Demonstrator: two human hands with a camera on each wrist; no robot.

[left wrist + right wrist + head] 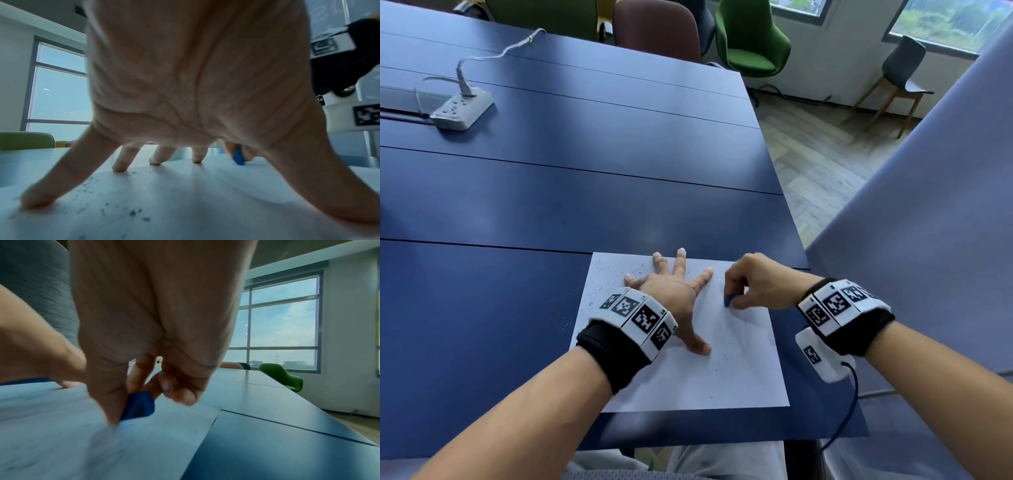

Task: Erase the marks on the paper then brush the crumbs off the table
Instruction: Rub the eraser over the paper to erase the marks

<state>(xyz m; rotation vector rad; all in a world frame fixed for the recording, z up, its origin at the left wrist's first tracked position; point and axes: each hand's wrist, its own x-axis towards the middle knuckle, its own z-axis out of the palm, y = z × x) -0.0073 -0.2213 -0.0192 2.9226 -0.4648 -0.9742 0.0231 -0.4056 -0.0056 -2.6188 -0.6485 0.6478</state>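
A white sheet of paper [722, 373] lies at the near right corner of the blue table [551, 192]. My left hand [674, 291] presses flat on the paper [185, 203] with fingers spread. My right hand [753, 284] pinches a small blue eraser [728, 301] between thumb and fingers, its tip down on the sheet's right part. The eraser [139, 405] shows blurred in the right wrist view, and the eraser [238, 156] peeks out beyond my left hand. Dark eraser crumbs [602, 277] dot the paper's upper left; crumbs [131, 212] also lie under my left palm.
A grey power strip [462, 111] with a white cable sits far left on the table. The table's right edge [784, 192] drops to a wooden floor. Green chairs [753, 37] and a brown one stand beyond the far end. A grey surface [928, 240] rises on the right.
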